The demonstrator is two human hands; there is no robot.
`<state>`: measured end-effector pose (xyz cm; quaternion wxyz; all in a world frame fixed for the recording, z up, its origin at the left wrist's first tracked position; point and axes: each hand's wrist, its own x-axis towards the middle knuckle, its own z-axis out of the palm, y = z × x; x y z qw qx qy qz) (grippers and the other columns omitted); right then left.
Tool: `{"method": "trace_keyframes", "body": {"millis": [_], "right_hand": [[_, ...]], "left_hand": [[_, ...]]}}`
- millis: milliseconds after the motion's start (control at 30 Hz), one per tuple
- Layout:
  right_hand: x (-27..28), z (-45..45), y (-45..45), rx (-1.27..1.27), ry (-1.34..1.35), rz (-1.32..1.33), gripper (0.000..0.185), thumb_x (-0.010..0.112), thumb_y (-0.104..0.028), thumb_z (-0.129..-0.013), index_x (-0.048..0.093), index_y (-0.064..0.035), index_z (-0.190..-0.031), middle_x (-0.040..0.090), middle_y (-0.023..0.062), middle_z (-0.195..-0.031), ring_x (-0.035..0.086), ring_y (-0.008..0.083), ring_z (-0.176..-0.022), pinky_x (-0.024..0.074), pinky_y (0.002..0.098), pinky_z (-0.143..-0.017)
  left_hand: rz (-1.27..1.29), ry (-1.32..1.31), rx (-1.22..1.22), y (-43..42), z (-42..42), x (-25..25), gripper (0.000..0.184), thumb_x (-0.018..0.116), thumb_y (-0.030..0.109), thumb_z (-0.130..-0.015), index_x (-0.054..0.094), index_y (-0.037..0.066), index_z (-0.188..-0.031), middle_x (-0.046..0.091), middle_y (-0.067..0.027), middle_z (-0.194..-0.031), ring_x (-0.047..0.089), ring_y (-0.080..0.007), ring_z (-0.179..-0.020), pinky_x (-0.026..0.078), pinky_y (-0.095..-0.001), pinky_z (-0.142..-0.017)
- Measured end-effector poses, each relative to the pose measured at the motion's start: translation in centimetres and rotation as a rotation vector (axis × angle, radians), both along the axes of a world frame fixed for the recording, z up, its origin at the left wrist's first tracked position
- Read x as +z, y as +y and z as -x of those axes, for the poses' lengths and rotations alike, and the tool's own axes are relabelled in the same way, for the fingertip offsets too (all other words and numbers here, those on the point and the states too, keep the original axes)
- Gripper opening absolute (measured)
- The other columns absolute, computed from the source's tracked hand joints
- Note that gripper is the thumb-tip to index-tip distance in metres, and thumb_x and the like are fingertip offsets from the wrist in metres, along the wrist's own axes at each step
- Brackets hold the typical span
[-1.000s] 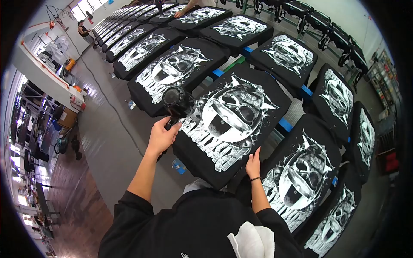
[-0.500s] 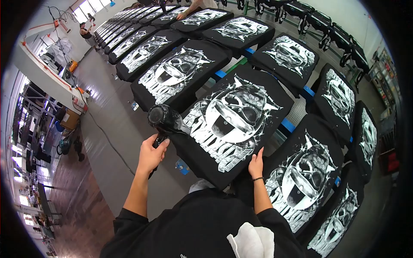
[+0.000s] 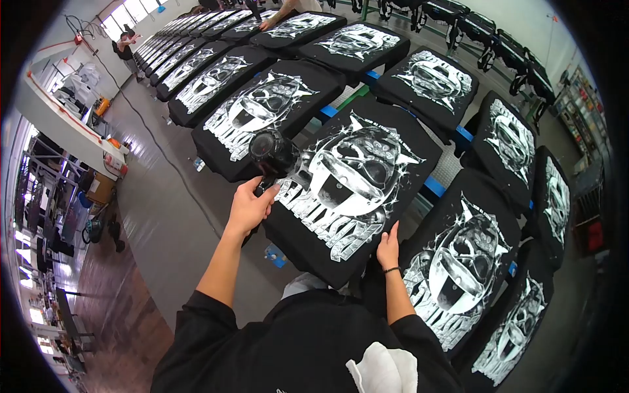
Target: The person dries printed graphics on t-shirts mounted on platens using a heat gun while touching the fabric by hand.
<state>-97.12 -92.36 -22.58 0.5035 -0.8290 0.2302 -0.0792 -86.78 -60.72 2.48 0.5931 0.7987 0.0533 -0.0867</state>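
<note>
My left hand (image 3: 249,208) is closed round the handle of a black hair dryer (image 3: 270,152). The dryer is above the left side of a black T-shirt (image 3: 413,134) stretched flat over a board, its nozzle pointing across the white print (image 3: 350,177) of a skull in a helmet with large lettering. At the shirt's lower right edge rests my right hand (image 3: 388,247), its fingers stretched out along the fabric; the underside of that hand is hidden. A dark band circles the right wrist.
More printed black shirts (image 3: 259,108) lie on boards in long rows ahead, with others (image 3: 458,262) close on my right. Blue metal supports (image 3: 434,186) show between boards. A cable (image 3: 171,160) runs along the floor at left. Another person's arm (image 3: 278,14) reaches over a far shirt; another person (image 3: 126,51) stands far left.
My left hand has moved the hair dryer right and slightly upward, further over the printed shirt. My right hand stays at the shirt's edge. The far person at left has shifted their arms.
</note>
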Motion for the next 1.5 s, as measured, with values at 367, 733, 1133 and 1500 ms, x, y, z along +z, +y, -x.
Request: {"method": "trace_keyframes", "body": {"millis": [367, 733, 1133, 1500], "right_hand": [[-0.1, 0.2, -0.1, -0.021, -0.008, -0.038, 0.064, 0.045, -0.017, -0.102, 0.015, -0.0111, -0.158, 0.055, 0.0291, -0.134, 0.056, 0.0438, -0.12, 0.0442, 0.0429, -0.099], [-0.6, 0.1, -0.4, -0.006, -0.037, -0.035, 0.063, 0.045, -0.017, -0.102, 0.017, -0.011, -0.158, 0.053, 0.0283, -0.138, 0.054, 0.0425, -0.123, 0.0436, 0.0409, -0.101], [1.2, 0.0, -0.4, -0.118, -0.036, -0.538, 0.064, 0.05, 0.001, -0.099, 0.023, -0.0051, -0.156, 0.037, 0.0216, -0.154, 0.041, 0.027, -0.14, 0.0319, 0.0305, -0.112], [1.5, 0.1, -0.1, -0.196, -0.04, -0.647, 0.06, 0.051, 0.0, -0.099, 0.027, -0.0029, -0.155, 0.043, 0.0204, -0.151, 0.047, 0.0248, -0.135, 0.0357, 0.0301, -0.109]], "left_hand": [[-0.02, 0.062, 0.033, 2.7, 4.9, 0.9, 0.019, 0.07, 0.019, -0.092, 0.062, 0.002, -0.094, 0.056, 0.0017, -0.066, 0.05, -0.0046, -0.051, 0.038, -0.022, -0.044], [-0.074, 0.055, -0.03, 2.3, 5.7, 0.6, 0.021, 0.07, 0.022, -0.091, 0.062, 0.003, -0.089, 0.056, 0.0016, -0.064, 0.05, -0.0046, -0.05, 0.039, -0.022, -0.044], [-0.113, 0.026, -0.094, 1.1, 4.3, 1.1, 0.02, 0.07, 0.02, -0.091, 0.063, 0.0, -0.092, 0.056, 0.0013, -0.065, 0.05, -0.0051, -0.051, 0.039, -0.0228, -0.045], [-0.079, 0.087, -0.146, 0.8, 5.9, 1.1, 0.031, 0.072, 0.021, -0.09, 0.065, -0.002, -0.11, 0.054, 0.0029, -0.061, 0.049, -0.0045, -0.049, 0.038, -0.0226, -0.045]]}}
